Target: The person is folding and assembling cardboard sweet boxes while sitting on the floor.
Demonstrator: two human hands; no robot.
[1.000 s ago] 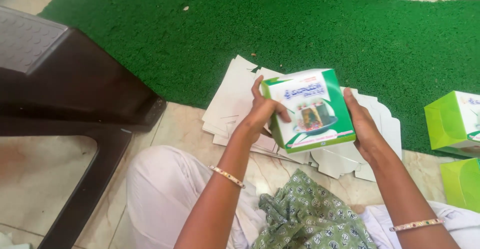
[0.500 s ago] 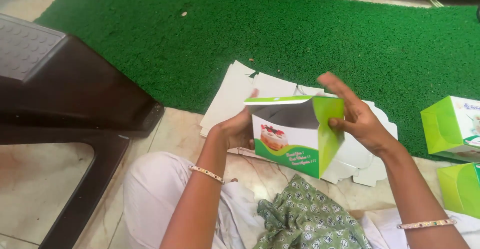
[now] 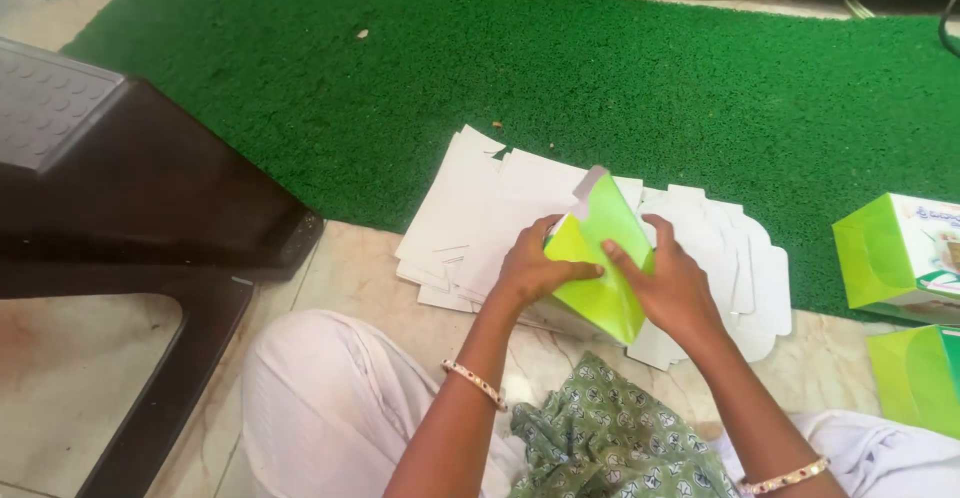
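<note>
Here, both hands clamped on lime-green carton [image 3: 600, 268], tilted, held above stack of flat white box blanks [image 3: 480, 208]. Left hand [image 3: 530, 270] grips carton's near-left side, thumb across face; right hand [image 3: 672, 288] presses right side, fingers folded over panel. Blanks straddle edge between green mat [image 3: 600, 88] and pale tile floor [image 3: 350, 268]. Open mat beyond stack. Dark plastic stool [image 3: 130, 188] crowds left. Two finished green boxes [image 3: 900, 253] at right edge, well apart.
</note>
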